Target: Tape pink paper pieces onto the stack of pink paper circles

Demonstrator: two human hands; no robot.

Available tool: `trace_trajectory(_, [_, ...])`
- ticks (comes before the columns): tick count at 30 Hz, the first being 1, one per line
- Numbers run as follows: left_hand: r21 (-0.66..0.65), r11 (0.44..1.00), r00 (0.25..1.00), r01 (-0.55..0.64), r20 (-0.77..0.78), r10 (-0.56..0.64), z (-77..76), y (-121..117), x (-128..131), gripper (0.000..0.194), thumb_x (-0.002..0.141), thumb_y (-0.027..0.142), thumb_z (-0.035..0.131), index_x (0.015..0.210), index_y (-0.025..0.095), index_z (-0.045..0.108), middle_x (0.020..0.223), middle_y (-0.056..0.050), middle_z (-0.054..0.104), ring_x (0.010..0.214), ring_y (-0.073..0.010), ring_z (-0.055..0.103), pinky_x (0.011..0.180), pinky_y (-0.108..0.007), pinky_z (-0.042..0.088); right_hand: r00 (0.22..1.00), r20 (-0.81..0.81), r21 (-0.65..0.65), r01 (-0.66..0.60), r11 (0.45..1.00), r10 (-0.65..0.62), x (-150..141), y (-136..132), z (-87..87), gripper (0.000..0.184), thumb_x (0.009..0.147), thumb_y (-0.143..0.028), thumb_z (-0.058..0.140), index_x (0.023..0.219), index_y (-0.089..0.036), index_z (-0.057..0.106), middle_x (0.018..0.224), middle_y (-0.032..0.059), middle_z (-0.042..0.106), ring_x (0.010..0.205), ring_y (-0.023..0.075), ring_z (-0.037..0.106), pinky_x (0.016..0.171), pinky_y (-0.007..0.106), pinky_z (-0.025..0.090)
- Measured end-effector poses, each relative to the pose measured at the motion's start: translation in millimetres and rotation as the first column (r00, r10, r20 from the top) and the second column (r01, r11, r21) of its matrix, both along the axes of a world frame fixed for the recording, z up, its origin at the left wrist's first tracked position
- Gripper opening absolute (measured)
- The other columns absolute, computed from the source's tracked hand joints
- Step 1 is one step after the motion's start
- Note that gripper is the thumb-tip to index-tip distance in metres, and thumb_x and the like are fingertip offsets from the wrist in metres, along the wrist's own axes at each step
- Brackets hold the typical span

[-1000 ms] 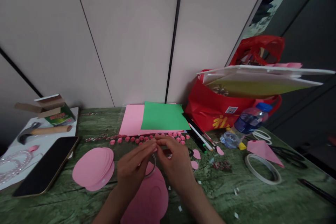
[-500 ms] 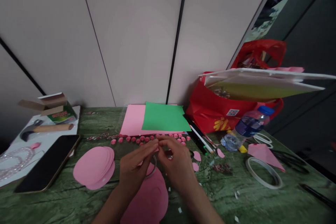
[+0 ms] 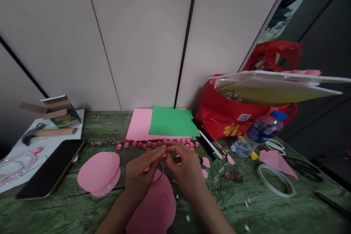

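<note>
My left hand and my right hand meet fingertip to fingertip at the centre of the head view, above the table. Both are closed in a pinch around a small piece of pink paper, mostly hidden by the fingers. Below them lies a pile of large pink paper cutouts. A grey ring, partly hidden by my left hand, sits over that pile. Just beyond my fingertips runs a row of small pink paper rolls. Rounded pink paper pieces are stacked left of my left hand.
Green paper overlaps pink sheets at the back. Rightward are pens, a red bag, a bottle, a tape roll and scissors. Leftward are a phone, hammer, beads and an open box.
The view has shifted slightly, so the things on the table appear a little to the right. My hands keep the same pinch, with only slight finger movement.
</note>
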State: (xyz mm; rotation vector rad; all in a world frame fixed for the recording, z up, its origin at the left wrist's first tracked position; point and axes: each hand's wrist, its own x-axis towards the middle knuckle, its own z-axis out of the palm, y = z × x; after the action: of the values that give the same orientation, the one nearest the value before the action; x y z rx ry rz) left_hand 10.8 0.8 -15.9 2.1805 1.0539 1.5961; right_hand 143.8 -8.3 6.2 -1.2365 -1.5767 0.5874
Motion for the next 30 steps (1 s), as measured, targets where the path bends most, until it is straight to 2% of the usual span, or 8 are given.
trace_trajectory(7, [-0.178, 0.984, 0.991, 0.01, 0.13, 0.014, 1.8, -1, 0, 0.025, 0.074, 0.013, 0.062, 0.092, 0.028, 0.07, 0.093, 0.002, 0.072, 0.083, -0.017, 0.068, 0.078, -0.028, 0.055, 0.999, -0.037, -0.013, -0.036, 0.999, 0.035, 3, 0, 5.0, 0.019, 0.071, -0.008, 0.051, 0.074, -0.018, 0.066, 0.093, 0.0076, 0.068, 0.083, 0.0178, 0.064, 0.056, 0.024, 0.055])
trace_trajectory(16, [-0.315, 0.948, 0.978, 0.046, 0.209, 0.022, 0.0, 0, 0, 0.02, 0.073, 0.018, 0.064, 0.089, 0.027, 0.071, 0.091, 0.0, 0.073, 0.083, -0.0191, 0.068, 0.077, -0.03, 0.055, 0.996, -0.055, -0.031, -0.07, 0.997, 0.069, 8, 0, 7.7, 0.018, 0.072, -0.01, 0.051, 0.07, -0.018, 0.067, 0.092, 0.0084, 0.068, 0.084, 0.0184, 0.065, 0.055, 0.024, 0.055])
trace_trajectory(22, [-0.391, 0.918, 0.963, 0.066, 0.266, 0.044, 1.9, 0, 0, 0.018, 0.071, 0.02, 0.066, 0.087, 0.027, 0.072, 0.091, -0.001, 0.073, 0.087, -0.0211, 0.067, 0.082, -0.034, 0.054, 1.0, -0.018, -0.027, -0.008, 1.0, 0.007, 10, -2, 10.6, 0.015, 0.07, -0.009, 0.053, 0.066, -0.017, 0.065, 0.093, 0.009, 0.068, 0.078, 0.0183, 0.065, 0.055, 0.025, 0.055])
trace_trajectory(26, [-0.533, 0.832, 0.902, 0.153, 0.419, 0.102, 4.5, 1, 0, 0.019, 0.068, 0.024, 0.069, 0.088, 0.023, 0.072, 0.092, -0.004, 0.072, 0.087, -0.0225, 0.067, 0.084, -0.036, 0.053, 0.999, -0.042, -0.032, 0.012, 0.999, -0.013, 16, 0, 12.3, 0.013, 0.07, -0.012, 0.054, 0.065, -0.017, 0.065, 0.092, 0.0093, 0.068, 0.079, 0.0194, 0.065, 0.055, 0.025, 0.054])
trace_trajectory(28, [-0.584, 0.769, 0.832, 0.258, 0.539, 0.13, 7.5, 2, 1, 0.021, 0.067, 0.025, 0.07, 0.087, 0.019, 0.072, 0.089, -0.006, 0.073, 0.084, -0.0229, 0.068, 0.082, -0.037, 0.053, 0.996, -0.084, -0.063, 0.006, 0.998, -0.011, 24, 1, 13.7, 0.011, 0.07, -0.016, 0.056, 0.064, -0.017, 0.065, 0.091, 0.0098, 0.069, 0.079, 0.0202, 0.065, 0.055, 0.026, 0.054])
trace_trajectory(30, [-0.587, 0.709, 0.724, 0.39, 0.671, 0.158, 11.4, 3, 1, 0.023, 0.064, 0.026, 0.072, 0.085, 0.016, 0.072, 0.085, -0.007, 0.073, 0.082, -0.023, 0.068, 0.083, -0.038, 0.053, 0.99, -0.138, -0.102, -0.041, 0.994, 0.027, 35, 2, 15.5, 0.007, 0.069, -0.019, 0.059, 0.065, -0.016, 0.064, 0.089, 0.0087, 0.069, 0.078, 0.0196, 0.065, 0.057, 0.026, 0.054])
